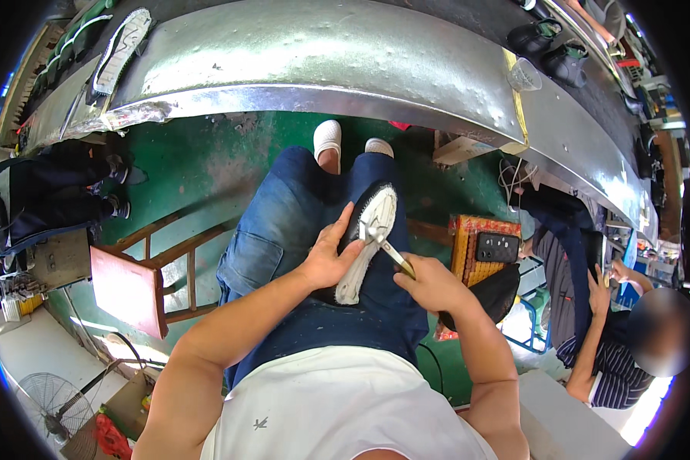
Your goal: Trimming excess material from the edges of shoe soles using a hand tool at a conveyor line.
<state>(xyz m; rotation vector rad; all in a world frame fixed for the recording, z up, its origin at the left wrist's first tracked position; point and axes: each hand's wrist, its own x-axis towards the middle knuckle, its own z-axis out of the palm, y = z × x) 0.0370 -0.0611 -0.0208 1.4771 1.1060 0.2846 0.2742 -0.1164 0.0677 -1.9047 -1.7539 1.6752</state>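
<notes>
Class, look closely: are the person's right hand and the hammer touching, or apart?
Touching. The head view shows the right hand closed around the lower end of the hammer.

The floor (180,165) is green and is marked by pale, worn patches. A long metal bench (299,46) is set across the far side, and bright light is thrown back by it. Yellow tape (520,115) is stuck across its right part. On the left, a stool (126,295) is lit white on its seat. Behind it, a fan (50,402) is seen.
</notes>
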